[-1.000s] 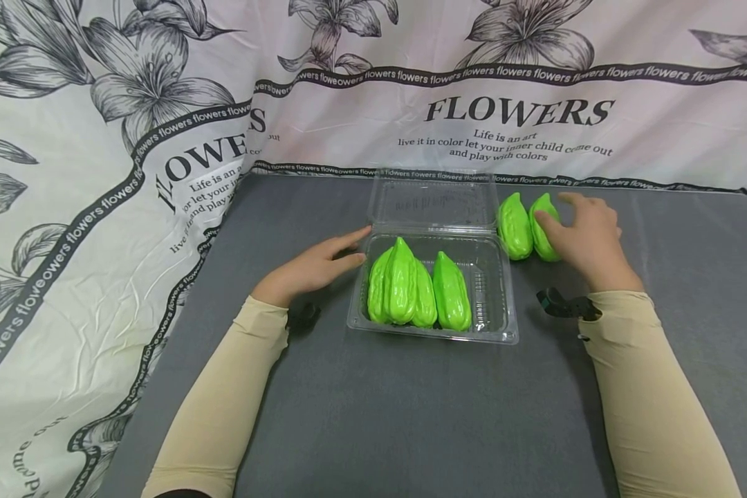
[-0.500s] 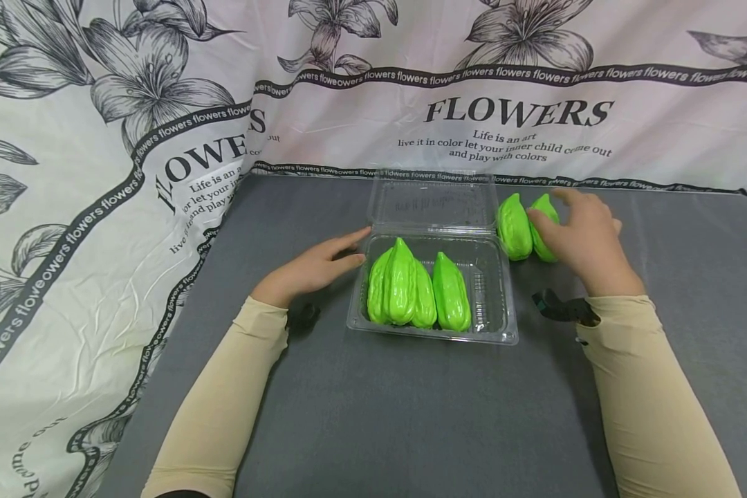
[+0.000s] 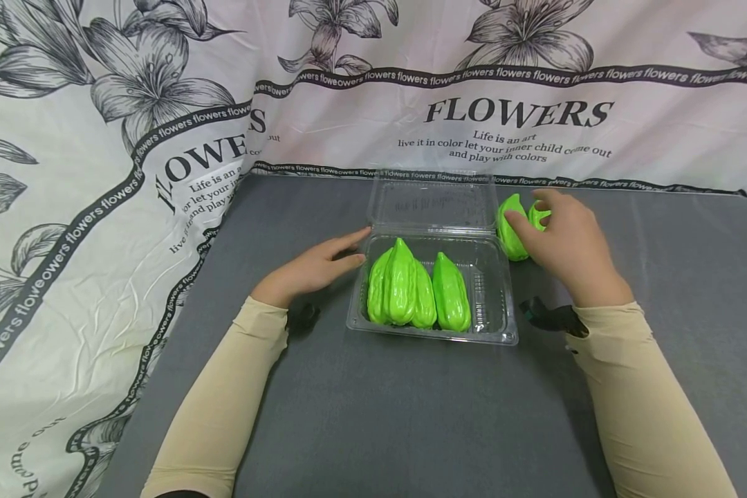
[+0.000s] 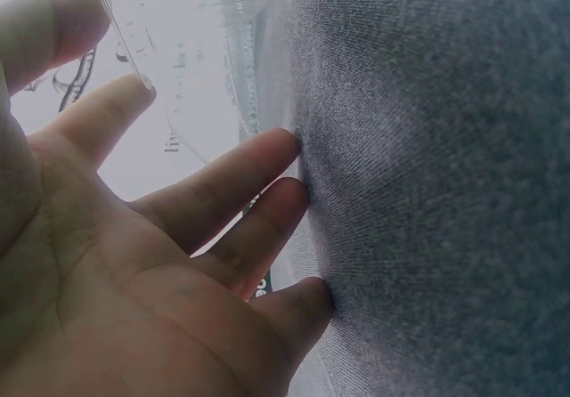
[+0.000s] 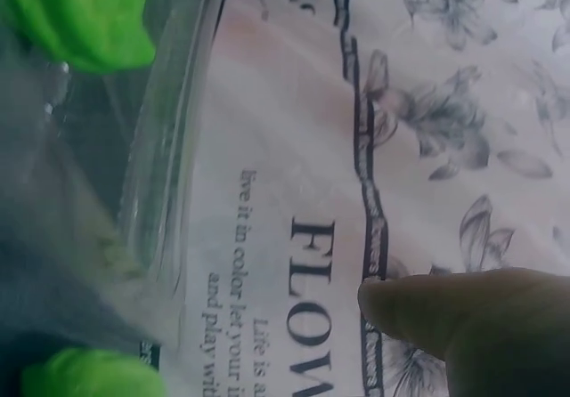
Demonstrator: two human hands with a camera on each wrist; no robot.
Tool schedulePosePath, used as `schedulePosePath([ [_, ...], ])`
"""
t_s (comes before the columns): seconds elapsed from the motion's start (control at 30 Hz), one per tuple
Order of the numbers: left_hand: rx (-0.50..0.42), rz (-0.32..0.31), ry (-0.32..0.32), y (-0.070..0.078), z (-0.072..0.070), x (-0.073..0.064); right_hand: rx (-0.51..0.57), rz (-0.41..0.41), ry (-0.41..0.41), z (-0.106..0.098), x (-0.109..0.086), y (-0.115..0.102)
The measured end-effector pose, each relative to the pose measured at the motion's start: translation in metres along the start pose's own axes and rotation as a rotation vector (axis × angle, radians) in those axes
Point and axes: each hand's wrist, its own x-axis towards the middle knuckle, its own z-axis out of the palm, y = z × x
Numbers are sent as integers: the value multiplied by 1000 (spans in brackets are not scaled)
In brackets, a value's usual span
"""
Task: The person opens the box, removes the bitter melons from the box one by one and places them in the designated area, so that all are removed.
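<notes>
A clear plastic clamshell box (image 3: 494, 337) lies on the grey tabletop with its lid (image 3: 432, 204) folded back. Several glossy green ridged fruits, pointed at one end, lie inside, one of them a little apart, a green fruit (image 3: 452, 294). My left hand (image 3: 305, 273) is at the box's left side, fingers straight, thumb and index fingertips at the rim. In the left wrist view, that hand's (image 4: 134, 272) other fingertips touch the grey cloth. My right hand (image 3: 569, 249) hovers over two loose fruits right of the box, thumb and index spread. It partly covers the left fruit (image 3: 509, 228) and the right fruit (image 3: 538, 216).
Grey cloth (image 3: 411, 415) covers the table. A white flower-printed sheet (image 3: 348, 117) hangs behind it and along the left. A black wrist strap mount (image 3: 550, 318) sticks out by the right cuff. Bare cloth lies in front of the box.
My right hand has shifted left and slightly nearer, now covering more of the two loose fruits. The left hand, the box and the fruits stay where they were.
</notes>
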Motion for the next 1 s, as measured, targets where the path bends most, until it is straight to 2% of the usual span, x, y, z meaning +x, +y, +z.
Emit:
schedulePosePath([
  [0.2, 2, 11, 0, -2, 0, 1, 5, -17, -7, 3, -8, -14],
  [0.57, 9, 11, 4, -1, 0, 1, 11, -25, -77, 7, -24, -43],
  [0.77, 10, 15, 3, -2, 0, 1, 20, -62, -117, 12, -32, -56],
  [1.0, -1, 17, -1, 0, 0, 1, -2, -107, -112, 21, -41, -65],
])
